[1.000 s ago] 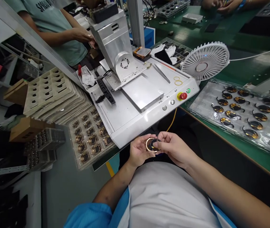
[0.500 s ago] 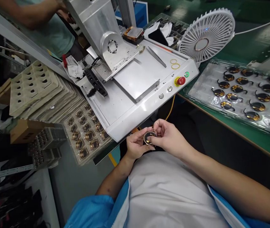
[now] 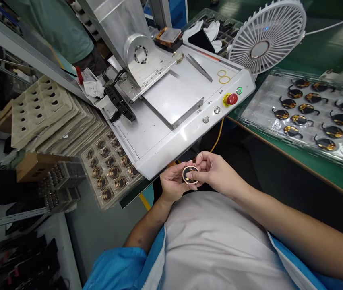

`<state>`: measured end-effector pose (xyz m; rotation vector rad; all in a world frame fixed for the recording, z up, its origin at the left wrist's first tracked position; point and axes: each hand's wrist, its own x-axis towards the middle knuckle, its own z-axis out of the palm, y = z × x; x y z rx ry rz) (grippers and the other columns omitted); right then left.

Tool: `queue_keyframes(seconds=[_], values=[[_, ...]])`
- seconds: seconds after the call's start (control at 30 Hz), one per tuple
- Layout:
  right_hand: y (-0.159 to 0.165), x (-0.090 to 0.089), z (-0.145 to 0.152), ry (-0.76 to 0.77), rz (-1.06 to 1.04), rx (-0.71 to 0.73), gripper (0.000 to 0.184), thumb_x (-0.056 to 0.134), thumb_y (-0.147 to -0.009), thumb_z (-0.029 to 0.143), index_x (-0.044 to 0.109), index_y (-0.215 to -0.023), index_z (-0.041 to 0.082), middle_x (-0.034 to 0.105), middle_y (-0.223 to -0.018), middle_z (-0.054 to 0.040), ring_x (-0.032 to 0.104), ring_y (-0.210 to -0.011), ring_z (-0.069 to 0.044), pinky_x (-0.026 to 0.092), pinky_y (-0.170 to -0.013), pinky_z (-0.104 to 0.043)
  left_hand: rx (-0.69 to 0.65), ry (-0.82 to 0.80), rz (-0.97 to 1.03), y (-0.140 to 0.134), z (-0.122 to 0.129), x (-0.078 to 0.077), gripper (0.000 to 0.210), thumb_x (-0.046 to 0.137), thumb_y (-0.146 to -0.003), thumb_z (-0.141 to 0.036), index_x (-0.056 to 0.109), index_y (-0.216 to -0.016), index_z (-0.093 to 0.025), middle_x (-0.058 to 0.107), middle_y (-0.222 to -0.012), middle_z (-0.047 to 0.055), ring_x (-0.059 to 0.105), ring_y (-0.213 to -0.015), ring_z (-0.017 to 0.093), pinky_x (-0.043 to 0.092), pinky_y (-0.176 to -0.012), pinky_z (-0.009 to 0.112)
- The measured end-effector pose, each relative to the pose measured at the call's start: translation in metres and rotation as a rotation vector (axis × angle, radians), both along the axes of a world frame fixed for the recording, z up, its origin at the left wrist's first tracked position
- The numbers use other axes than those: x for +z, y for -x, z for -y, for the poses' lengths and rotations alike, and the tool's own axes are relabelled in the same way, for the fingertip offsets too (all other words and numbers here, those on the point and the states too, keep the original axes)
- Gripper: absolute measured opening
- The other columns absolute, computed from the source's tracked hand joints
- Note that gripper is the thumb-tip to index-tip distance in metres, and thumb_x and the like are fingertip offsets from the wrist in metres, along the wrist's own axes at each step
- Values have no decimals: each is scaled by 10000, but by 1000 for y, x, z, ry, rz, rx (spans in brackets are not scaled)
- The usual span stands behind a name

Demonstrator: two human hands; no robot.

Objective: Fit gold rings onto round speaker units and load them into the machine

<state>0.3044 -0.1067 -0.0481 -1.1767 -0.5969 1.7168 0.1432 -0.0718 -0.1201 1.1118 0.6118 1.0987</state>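
Observation:
Close to my belly I have a round watch case [image 3: 186,174] with a rose-gold rim and a black and gold inside. My left hand [image 3: 173,183] is closed around its left side, fingers along the rim. From the right, my right hand [image 3: 215,171] grips it too, its thumb lying across the face and covering part of it. My other right fingers are curled at the upper edge. A clear tray [image 3: 99,201] of similar watch cases lies to the left of my hands. To the right, another clear tray [image 3: 259,108] carries round black and gold parts with short flex tails.
Ahead stands a white machine base [image 3: 159,157] with a metal fixture [image 3: 141,76], a red stop button [image 3: 232,99], tweezers [image 3: 200,67] and yellow rings [image 3: 224,79]. A white fan [image 3: 277,36] is behind at right. Stacked trays [image 3: 35,121] rise at left; another person [image 3: 59,32] stands beyond.
The watch case has tilted slightly, so its face shows more toward me; both hands keep hold. The view has shifted a little. The other person's arm has mostly left the picture.

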Motion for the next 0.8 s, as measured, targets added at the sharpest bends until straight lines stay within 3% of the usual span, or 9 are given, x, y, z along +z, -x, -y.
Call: queue_keyframes(seconds=[0.17, 0.43, 0.6, 0.63, 0.7, 0.8], values=[[-5, -9, 3, 53, 92, 60, 576, 979, -594, 521, 517, -679, 188, 688, -566, -41, 603, -442, -120, 527, -430, -206, 18, -69, -5, 0, 1, -3, 603, 1022, -566, -243, 810, -1124, -328, 813, -1159, 46, 814, -987, 267, 683, -902, 399], [6, -12, -1, 32, 13, -10, 643, 996, -511, 567, 479, -601, 195, 656, -497, -34, 568, -368, -119, 504, -361, -200, 3, -182, 1, 2, -1, -2, 639, 982, -644, -178, 768, -1223, -342, 791, -1209, 67, 803, -1035, 265, 673, -935, 369], [-23, -2, -36, -34, 154, 165, 602, 1039, -433, 484, 629, -730, 159, 714, -613, -51, 660, -487, -157, 542, -402, -201, 63, -124, 37, 0, -5, 10, 490, 907, -786, -253, 757, -1250, -302, 785, -1255, 93, 749, -1184, 289, 627, -1027, 408], [-34, 2, -48, -62, 203, 122, 600, 1041, -446, 476, 634, -753, 160, 711, -615, -45, 651, -476, -154, 525, -382, -197, 52, -102, 42, 0, -6, 14, 462, 884, -816, -271, 748, -1257, -293, 780, -1258, 96, 744, -1192, 300, 618, -1039, 431], [-56, 12, -75, -107, 290, -115, 551, 1011, -564, 491, 598, -754, 179, 667, -564, -13, 582, -403, -126, 478, -336, -195, 16, -61, 34, 1, -9, 20, 418, 857, -847, -269, 735, -1247, -283, 767, -1252, 88, 761, -1153, 304, 614, -1038, 459], [-78, 26, -114, -92, 371, -375, 434, 897, -798, 430, 534, -724, 203, 595, -500, 16, 479, -337, -96, 424, -308, -196, -35, -63, -38, 4, -11, 23, 471, 909, -776, -217, 732, -1211, -261, 772, -1194, 78, 799, -1019, 255, 660, -915, 386]])
